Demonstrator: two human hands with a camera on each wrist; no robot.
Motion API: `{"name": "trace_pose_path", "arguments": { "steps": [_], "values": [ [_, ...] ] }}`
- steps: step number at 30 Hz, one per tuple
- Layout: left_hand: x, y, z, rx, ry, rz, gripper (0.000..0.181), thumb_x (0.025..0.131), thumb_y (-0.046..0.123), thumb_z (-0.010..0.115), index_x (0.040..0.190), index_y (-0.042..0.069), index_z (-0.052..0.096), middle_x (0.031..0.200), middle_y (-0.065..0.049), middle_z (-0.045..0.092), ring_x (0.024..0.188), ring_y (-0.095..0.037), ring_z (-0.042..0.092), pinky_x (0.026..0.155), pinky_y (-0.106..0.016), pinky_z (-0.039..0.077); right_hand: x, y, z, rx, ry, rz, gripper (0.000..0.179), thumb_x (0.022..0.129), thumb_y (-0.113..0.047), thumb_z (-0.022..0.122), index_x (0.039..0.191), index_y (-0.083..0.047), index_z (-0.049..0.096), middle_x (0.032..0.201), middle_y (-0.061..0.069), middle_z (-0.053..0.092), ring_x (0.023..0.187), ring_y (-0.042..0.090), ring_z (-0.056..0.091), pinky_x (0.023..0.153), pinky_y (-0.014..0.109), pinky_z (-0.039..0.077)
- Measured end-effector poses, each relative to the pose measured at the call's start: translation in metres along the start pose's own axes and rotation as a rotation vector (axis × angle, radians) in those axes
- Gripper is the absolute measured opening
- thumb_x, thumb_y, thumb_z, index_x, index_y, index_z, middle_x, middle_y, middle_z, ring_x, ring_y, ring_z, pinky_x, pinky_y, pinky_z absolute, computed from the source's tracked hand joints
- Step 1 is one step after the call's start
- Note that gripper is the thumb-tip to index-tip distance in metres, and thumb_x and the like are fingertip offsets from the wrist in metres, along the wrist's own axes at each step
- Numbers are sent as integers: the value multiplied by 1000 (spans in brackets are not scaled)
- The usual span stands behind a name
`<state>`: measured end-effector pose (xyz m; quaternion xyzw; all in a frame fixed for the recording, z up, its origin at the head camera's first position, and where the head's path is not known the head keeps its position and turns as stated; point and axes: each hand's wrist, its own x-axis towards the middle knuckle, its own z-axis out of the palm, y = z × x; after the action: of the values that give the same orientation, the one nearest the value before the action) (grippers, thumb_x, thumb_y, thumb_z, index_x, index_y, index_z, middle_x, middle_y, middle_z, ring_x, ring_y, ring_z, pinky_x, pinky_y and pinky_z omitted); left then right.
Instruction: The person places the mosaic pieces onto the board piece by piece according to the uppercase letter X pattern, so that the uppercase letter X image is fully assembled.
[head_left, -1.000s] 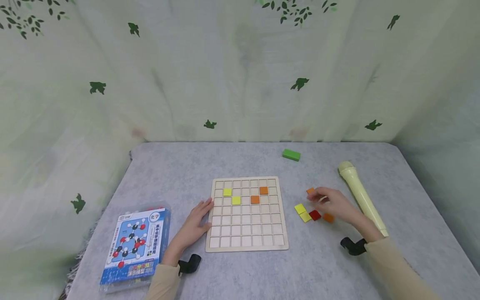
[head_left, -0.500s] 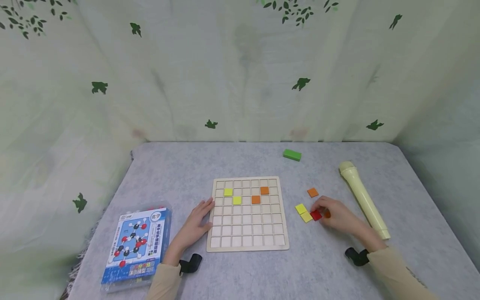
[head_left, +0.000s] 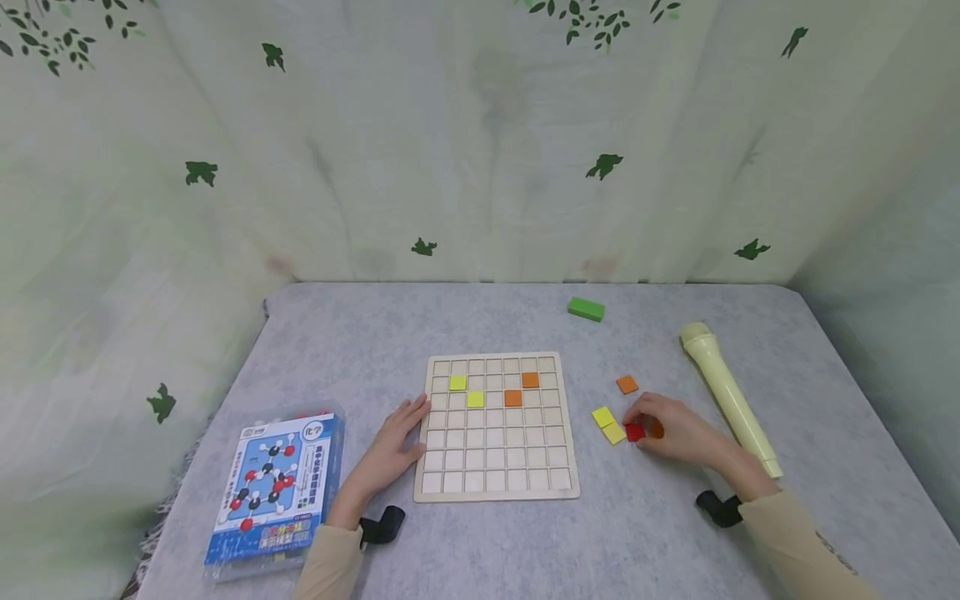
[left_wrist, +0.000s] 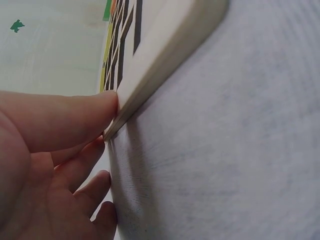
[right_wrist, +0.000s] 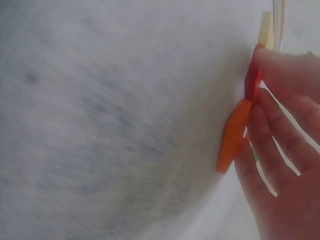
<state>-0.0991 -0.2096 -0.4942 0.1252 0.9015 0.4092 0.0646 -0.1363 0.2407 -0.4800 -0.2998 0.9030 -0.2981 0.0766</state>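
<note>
1. Far L: box (head_left: pixel 273 483) lies on the tabletop (head_left: pixel 487 554), untouched; prob. no part of this step.
2. L hand (head_left: pixel 392 446) is at the board (head_left: pixel 494 457), thumb + fingertips touching its L edge. Fingers fairly straight, clamped on nothing. Prob. steadying it; handy there when a tile goes in.
3. Board lies flat, gridded: 2 yellow tiles (head_left: pixel 476 399) on the L side, 2nd + 3rd rows from the back, stepping down toward the mid. column; 2 orange tiles (head_left: pixel 513 398) mirror them on the R. Mid. column has no tile.
4. Green block (head_left: pixel 587 309): nr the tabletop's back edge, well apart from the hands.
5. R of board: 2 loose yellows (head_left: pixel 614 433), side by side, no hand on them. One loose orange (head_left: pixel 627 384) sits farther back, apart; the other is half hidden by the R hand (head_left: pixel 678 432).
6. Red tile (head_left: pixel 634 432): just beside the nearer yellow, thumb + fingers of R hand pinching it. Can't tell if it's off the cloth yet. Step in hand, I'd judge: picking up red. Next move calls for a clean lift w/o dragging its neighbours, then a carry L to a bare square, set level; exact square unclear.
7. Far R: mic (head_left: pixel 727 392) lies beyond the R hand, not in use.
</note>
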Motion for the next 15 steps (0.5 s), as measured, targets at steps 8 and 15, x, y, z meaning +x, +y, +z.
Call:
{"name": "trace_pose_path", "arguments": {
  "steps": [8,15],
  "values": [
    [0,2,-1,1,5,21,62,86,-7,59,143,-7,36,153,-20,27,141,-43,11,110,-60,10,3,0,2,26,21,33,29,77,5,72,100,-10,65,95,-6,60,83,12,55,73,29,51],
    [0,0,0,3,5,23,62,86,-8,59,143,-7,36,153,-19,27,141,-42,12,110,-60,11,22,-16,3,85,31,7,26,79,1,71,103,-7,66,98,-4,62,87,15,57,76,34,52]
  ]
}}
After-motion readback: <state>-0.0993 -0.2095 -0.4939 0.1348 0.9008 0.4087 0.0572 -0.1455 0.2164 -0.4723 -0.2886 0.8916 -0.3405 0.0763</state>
